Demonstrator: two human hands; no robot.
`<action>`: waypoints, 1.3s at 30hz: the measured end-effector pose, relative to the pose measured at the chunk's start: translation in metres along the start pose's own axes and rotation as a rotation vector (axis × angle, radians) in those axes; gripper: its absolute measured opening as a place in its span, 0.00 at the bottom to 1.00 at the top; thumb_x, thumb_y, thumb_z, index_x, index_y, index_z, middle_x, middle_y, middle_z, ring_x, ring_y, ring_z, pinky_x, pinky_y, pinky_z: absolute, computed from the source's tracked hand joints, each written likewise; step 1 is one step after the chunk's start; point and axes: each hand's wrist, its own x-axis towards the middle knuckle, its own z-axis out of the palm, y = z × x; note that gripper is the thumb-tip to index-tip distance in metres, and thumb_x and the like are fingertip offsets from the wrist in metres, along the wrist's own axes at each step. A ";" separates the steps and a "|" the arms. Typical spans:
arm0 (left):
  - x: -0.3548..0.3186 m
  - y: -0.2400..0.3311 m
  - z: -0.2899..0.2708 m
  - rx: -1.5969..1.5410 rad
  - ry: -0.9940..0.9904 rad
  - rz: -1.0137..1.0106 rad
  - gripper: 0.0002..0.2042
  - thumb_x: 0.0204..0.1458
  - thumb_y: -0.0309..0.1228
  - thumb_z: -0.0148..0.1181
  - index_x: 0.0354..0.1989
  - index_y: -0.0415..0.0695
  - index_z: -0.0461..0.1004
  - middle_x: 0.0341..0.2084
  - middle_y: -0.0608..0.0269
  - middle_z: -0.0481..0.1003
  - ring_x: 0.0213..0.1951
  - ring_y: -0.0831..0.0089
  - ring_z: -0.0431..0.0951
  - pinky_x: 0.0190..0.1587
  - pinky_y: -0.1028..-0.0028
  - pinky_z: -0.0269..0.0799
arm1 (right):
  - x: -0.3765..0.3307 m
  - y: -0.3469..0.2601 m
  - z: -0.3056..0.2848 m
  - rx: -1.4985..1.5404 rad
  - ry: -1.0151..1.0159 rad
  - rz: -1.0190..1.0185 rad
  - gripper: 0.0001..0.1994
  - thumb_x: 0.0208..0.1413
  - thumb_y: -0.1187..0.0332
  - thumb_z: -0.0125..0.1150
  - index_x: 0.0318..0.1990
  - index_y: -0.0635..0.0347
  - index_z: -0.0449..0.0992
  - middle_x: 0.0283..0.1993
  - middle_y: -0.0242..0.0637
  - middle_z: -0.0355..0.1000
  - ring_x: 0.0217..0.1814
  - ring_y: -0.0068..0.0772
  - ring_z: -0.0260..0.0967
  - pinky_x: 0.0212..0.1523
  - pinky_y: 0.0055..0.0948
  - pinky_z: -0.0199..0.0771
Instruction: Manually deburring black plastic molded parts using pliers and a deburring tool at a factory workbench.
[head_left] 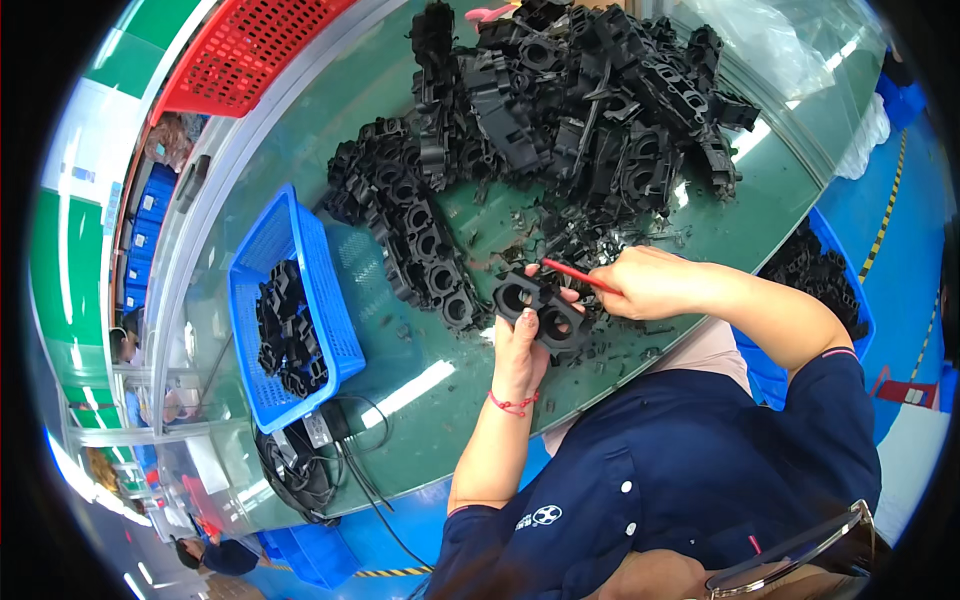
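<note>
My left hand (518, 350) is closed on a black plastic part (540, 312) with two large round openings, held just above the table near its front edge. In my right hand (645, 284) is a slim red stick-shaped tool (583, 276), its far end over the part's upper edge. Whether the tool touches the part I cannot tell. Beyond my hands rises a big heap of black plastic parts (510, 110). A row of black parts with round holes (418, 235) lies along its left side. Small black scraps (625, 350) are scattered around my hands.
A blue basket (345, 345) with black parts stands on the green table (400, 440) at left, beside a coil of black cables (300, 480). Right of me, a blue bin (850, 290) of black parts sits below the table. A red crate (240, 60) is at far left.
</note>
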 end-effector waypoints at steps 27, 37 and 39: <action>0.001 -0.006 0.001 0.360 0.024 0.221 0.40 0.43 0.36 0.69 0.61 0.42 0.48 0.43 0.46 0.72 0.45 0.58 0.75 0.50 0.62 0.70 | -0.007 -0.005 0.001 0.047 0.022 -0.042 0.08 0.52 0.68 0.50 0.34 0.62 0.73 0.19 0.46 0.69 0.24 0.49 0.70 0.28 0.41 0.68; -0.002 -0.003 0.003 0.134 0.054 0.175 0.38 0.47 0.47 0.63 0.62 0.44 0.51 0.45 0.47 0.71 0.45 0.59 0.75 0.48 0.63 0.72 | -0.001 0.004 0.014 -0.055 0.235 0.027 0.08 0.52 0.68 0.51 0.33 0.64 0.72 0.19 0.50 0.68 0.23 0.53 0.69 0.27 0.42 0.69; 0.001 -0.001 0.000 0.117 0.053 0.170 0.37 0.49 0.53 0.59 0.62 0.46 0.53 0.46 0.50 0.71 0.46 0.61 0.74 0.44 0.65 0.73 | -0.003 0.007 0.009 0.135 0.204 0.050 0.09 0.53 0.66 0.50 0.33 0.64 0.72 0.22 0.50 0.70 0.24 0.51 0.70 0.28 0.42 0.69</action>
